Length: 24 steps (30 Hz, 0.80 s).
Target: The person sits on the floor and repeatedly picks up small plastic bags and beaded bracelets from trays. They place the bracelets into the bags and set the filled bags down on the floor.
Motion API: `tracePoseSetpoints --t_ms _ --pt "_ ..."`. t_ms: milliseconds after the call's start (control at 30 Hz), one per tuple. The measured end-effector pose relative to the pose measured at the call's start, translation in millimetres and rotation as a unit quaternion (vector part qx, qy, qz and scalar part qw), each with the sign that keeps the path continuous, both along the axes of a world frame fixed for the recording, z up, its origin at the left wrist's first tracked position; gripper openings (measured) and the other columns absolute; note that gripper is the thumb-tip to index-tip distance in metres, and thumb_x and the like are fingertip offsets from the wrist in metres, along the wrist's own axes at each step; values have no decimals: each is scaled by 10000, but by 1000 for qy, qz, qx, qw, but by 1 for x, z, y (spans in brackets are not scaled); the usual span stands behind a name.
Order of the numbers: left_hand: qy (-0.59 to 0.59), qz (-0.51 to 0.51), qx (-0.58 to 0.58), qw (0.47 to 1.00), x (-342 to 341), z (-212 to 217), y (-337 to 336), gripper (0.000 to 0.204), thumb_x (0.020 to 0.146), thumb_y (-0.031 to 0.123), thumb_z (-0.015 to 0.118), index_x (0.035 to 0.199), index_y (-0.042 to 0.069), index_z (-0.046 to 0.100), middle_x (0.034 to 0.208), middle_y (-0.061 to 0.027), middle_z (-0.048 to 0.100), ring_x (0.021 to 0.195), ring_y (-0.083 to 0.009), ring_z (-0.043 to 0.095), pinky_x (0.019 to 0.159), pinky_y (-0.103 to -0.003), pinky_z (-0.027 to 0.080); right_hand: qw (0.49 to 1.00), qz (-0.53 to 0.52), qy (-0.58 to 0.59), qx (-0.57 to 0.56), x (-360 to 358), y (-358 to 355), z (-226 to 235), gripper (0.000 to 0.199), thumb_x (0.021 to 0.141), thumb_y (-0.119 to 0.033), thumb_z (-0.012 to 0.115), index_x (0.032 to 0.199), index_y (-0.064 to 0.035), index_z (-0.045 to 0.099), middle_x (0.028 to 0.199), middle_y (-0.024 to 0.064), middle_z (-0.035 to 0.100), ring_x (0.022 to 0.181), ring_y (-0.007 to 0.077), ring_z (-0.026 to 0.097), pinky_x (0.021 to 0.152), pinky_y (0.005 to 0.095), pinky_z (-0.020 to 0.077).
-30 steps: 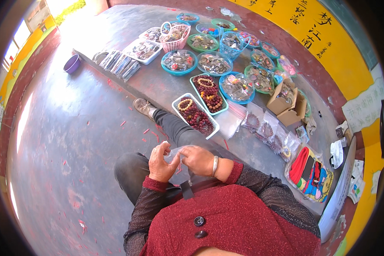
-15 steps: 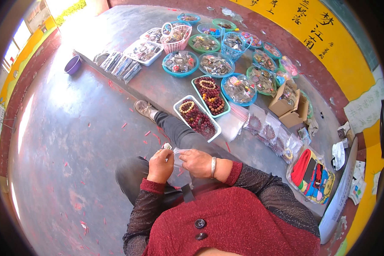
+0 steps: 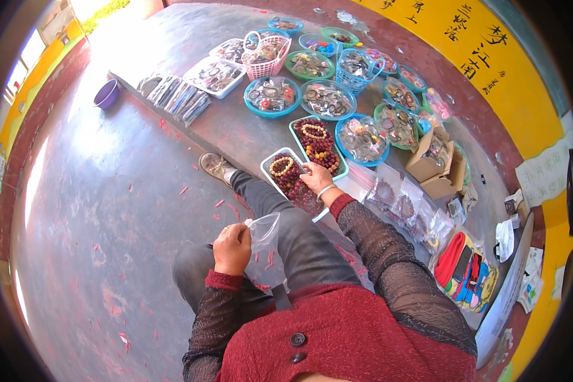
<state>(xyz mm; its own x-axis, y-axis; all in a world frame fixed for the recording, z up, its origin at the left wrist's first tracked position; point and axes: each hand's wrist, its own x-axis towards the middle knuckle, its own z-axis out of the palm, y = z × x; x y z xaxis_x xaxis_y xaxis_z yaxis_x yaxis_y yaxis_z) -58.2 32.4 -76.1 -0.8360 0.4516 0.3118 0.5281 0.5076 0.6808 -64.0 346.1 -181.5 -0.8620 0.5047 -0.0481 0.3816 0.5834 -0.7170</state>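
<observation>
My left hand (image 3: 232, 248) is closed on the edge of a clear plastic bag (image 3: 267, 230), held up above my knee with a small white bit at its top. My right hand (image 3: 317, 179) reaches over the right side of a pale tray (image 3: 265, 167). Its fingers are pinched together among dark red bead bracelets (image 3: 299, 189); whatever they grip is hidden. A pale yellow bead bracelet (image 3: 281, 167) lies at the far end of that tray. Just behind stands a light green tray (image 3: 293, 130) of dark red, amber and cream bead bracelets.
Beyond the trays, round basins (image 3: 272, 113) and two handled baskets (image 3: 267, 70) hold bagged trinkets. Flat plastic bags (image 3: 398, 198), an open cardboard box (image 3: 423, 167) and a colourful cloth bag (image 3: 471, 280) lie to the right. A purple basin (image 3: 107, 94) sits at far left.
My right hand has left the plastic bag and moved forward and right to the bracelet tray. My left hand still holds the bag, which now hangs puffed out.
</observation>
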Motion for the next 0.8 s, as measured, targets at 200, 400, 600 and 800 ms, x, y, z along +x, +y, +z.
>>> tracePoseSetpoints --t_ms 200,400,600,800 --pt "25 7 20 999 -1 5 4 57 743 45 618 775 63 575 717 -96 601 680 -284 590 597 -355 471 987 -9 -137 87 -32 6 -36 434 689 -241 644 1082 -66 591 1008 184 626 963 324 590 836 387 465" --pt "11 9 21 1000 -3 2 6 66 742 45 622 785 65 576 722 -96 605 680 -281 592 599 -353 473 984 -26 -124 129 -36 -6 -53 262 716 -199 606 947 -78 637 933 170 636 909 341 596 806 408 472" --pt "12 8 17 1000 -4 0 5 62 744 53 623 783 64 576 740 -98 613 702 -280 600 607 -349 478 994 39 10 102 -15 -5 -32 215 705 -215 651 878 -87 662 907 174 628 864 340 596 752 394 481" --pt "-2 5 17 1000 3 -5 -1 48 751 75 620 771 68 577 748 -94 617 719 -284 603 624 -362 484 991 72 115 11 23 -10 25 258 693 -191 680 908 -48 672 838 140 644 789 262 628 705 328 487"
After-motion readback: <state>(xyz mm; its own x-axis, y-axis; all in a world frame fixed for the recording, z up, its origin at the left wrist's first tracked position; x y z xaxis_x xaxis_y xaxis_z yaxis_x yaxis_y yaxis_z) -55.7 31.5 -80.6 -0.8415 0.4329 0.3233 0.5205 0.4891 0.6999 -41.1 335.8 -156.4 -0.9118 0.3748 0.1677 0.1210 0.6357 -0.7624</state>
